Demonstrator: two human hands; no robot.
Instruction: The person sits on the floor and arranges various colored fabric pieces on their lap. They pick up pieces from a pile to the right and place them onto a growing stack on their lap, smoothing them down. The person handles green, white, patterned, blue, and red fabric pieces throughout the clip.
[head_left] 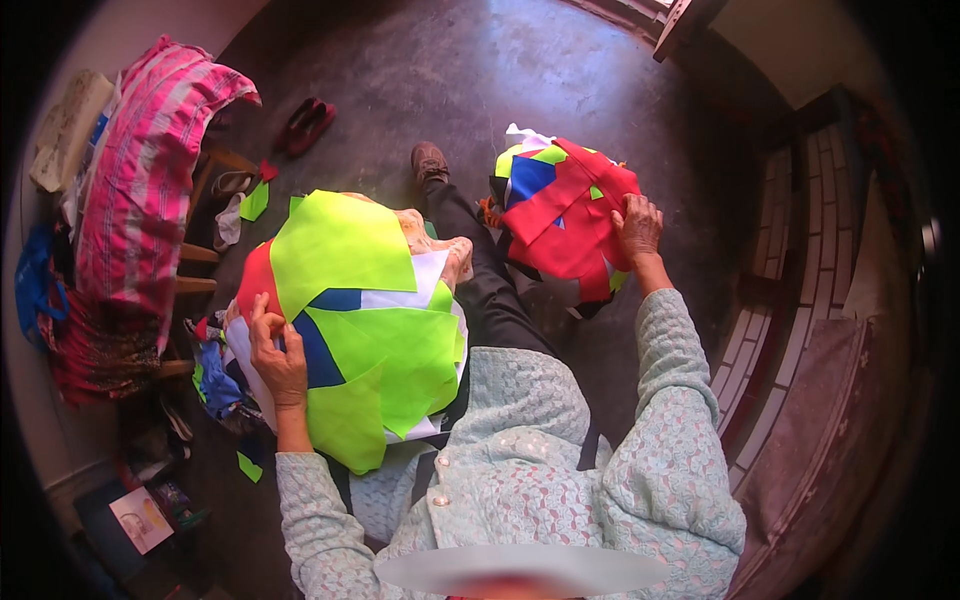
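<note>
Jacket (525, 455) nearest, the parted left grip (276, 350) touches layered cloth (345, 250), right grip (640, 230) red cloth (575, 190), closure unclear.

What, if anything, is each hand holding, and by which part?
Gripping cannot be told: the left hand touches the left side of the lime-topped fabric pile; the right hand, the right edge of the red fabric.

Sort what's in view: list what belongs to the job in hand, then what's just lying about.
In the job:
lime-topped cloth pile, at the left hand
mostly red cloth pile, at the right hand

Apparently just lying about:
pink plaid cloth, far left
dark red shoes
flat white sheet, lower left
</note>
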